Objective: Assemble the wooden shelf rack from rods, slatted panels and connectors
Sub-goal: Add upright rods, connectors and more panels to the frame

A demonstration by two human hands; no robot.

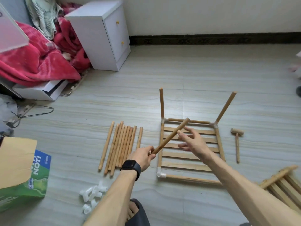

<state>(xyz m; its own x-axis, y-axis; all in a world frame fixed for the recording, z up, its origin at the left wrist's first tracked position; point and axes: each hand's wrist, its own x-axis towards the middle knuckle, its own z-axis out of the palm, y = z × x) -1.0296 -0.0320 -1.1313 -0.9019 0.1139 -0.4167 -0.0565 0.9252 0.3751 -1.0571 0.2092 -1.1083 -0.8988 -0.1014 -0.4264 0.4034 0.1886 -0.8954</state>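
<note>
We are gripping a rod's (172, 135) lower end with our left hand (143, 158), right hand (193, 142) hovering spread over the panel (187, 166).

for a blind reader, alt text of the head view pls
A left hand grips a rod over a slatted panel on the floor, right hand open beside it. Two rods stand in its far corners; spare rods, connectors and a mallet lie nearby.

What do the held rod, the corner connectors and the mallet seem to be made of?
Rod: pale wood, apparently unvarnished; grain streaks show.
Corner connectors: probably plastic; smooth, white, slightly glossy.
Mallet: wood of similar colour, matt; finish unclear.
</note>
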